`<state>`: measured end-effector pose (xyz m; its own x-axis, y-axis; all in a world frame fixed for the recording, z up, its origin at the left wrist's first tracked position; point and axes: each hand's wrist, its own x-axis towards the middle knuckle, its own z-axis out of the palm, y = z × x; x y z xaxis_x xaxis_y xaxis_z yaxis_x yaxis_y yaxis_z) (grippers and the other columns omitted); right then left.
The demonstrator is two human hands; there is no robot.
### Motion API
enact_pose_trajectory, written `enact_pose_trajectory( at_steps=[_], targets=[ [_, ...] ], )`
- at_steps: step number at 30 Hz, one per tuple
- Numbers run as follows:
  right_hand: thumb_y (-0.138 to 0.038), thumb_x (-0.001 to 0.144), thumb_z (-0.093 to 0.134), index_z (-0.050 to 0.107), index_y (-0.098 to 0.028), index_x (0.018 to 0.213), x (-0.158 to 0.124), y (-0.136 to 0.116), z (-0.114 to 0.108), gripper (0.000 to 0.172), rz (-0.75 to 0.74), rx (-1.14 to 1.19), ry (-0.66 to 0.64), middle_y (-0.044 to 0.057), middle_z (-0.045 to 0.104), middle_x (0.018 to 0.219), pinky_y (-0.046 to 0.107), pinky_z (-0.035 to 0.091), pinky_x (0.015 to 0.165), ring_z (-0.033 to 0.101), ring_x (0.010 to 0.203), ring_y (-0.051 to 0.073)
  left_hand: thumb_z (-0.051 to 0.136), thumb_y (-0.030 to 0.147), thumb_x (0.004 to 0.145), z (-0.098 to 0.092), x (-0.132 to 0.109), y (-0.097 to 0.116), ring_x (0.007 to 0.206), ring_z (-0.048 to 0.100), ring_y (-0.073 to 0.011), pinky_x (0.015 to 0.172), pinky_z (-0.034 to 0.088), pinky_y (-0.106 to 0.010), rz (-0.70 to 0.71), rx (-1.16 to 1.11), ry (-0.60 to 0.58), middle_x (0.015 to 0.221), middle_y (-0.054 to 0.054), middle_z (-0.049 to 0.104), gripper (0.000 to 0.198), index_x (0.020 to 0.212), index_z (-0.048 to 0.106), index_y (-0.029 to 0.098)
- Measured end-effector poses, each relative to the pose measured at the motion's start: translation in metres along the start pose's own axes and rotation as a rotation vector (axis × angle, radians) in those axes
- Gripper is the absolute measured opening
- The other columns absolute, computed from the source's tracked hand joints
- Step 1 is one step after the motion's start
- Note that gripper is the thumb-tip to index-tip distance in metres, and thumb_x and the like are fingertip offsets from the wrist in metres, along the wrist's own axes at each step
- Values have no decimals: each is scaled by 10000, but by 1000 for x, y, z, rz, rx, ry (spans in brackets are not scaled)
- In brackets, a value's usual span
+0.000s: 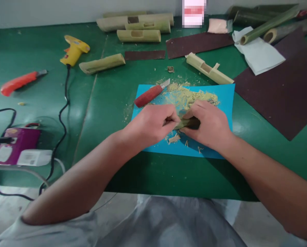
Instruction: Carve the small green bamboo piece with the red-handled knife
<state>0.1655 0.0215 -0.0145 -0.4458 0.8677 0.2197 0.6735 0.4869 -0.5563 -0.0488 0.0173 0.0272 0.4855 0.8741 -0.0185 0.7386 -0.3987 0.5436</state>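
Observation:
Over a blue sheet (153, 145), my left hand (157, 121) and my right hand (207, 121) meet around a short green bamboo piece (185, 123). The fingers of my left hand are pinched at its left end. My right hand has thumb and fingers closed on its right part, and the palm side is hidden. Just beyond them, pale shavings (186, 94) are heaped on the sheet. A red-handled knife (150, 96) lies at the sheet's upper left, its blade pointing away to the right. Small chips (174, 138) lie nearer my body.
Left: a yellow glue gun (76, 51) with a black cord, an orange cutter (22, 82), a purple power box (16, 144). Behind: cut bamboo tubes (139, 35) and a notched piece (207, 68). Right: dark sandpaper (284, 92), white tissue (261, 55) and more bamboo.

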Motion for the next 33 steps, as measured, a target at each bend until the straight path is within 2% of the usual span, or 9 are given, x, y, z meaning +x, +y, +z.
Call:
enact_pose_trajectory(
  at_steps=[5, 10, 15, 19, 28, 33],
  targets=[
    [-309, 787, 759, 660, -241, 875, 0, 0, 0, 149, -8, -2, 2, 50, 656, 946, 366, 412, 752, 602, 935, 253, 538, 219, 898, 2, -1, -1, 728, 662, -180, 699, 489, -315, 16, 72, 60, 769, -16, 718, 182, 817, 700, 235],
    [-326, 802, 753, 660, -253, 887, 2, 1, -1, 146, 1, -8, -16, 45, 658, 950, 372, 407, 748, 591, 915, 246, 528, 230, 913, 3, 3, -4, 793, 683, -190, 758, 516, -325, 69, 65, 46, 835, -20, 741, 195, 846, 709, 254],
    [-321, 791, 758, 657, -246, 875, 2, 1, -1, 151, 2, -12, -19, 46, 650, 943, 373, 400, 746, 589, 919, 250, 527, 226, 924, 1, 2, -6, 763, 666, -176, 717, 495, -302, 62, 112, 53, 808, -17, 729, 195, 848, 705, 238],
    [-319, 787, 759, 625, -247, 837, 2, 1, -1, 160, 4, -7, -10, 42, 639, 912, 368, 388, 732, 577, 888, 242, 514, 221, 931, 5, 4, -6, 825, 679, -187, 742, 496, -304, 117, 160, 41, 859, -34, 736, 198, 873, 703, 206],
    [-302, 773, 757, 596, -248, 823, 3, 3, 1, 177, -11, -2, 14, 40, 626, 877, 369, 382, 716, 577, 871, 244, 516, 220, 930, 6, 5, -6, 808, 672, -198, 729, 491, -319, 130, 209, 30, 817, -33, 714, 183, 858, 683, 206],
    [-320, 782, 775, 596, -247, 816, 2, 2, 1, 196, -22, -11, 12, 41, 626, 865, 368, 382, 701, 570, 858, 240, 519, 221, 935, 6, 5, -8, 800, 674, -188, 723, 495, -310, 135, 169, 36, 818, -28, 715, 180, 851, 678, 211]
  ],
)
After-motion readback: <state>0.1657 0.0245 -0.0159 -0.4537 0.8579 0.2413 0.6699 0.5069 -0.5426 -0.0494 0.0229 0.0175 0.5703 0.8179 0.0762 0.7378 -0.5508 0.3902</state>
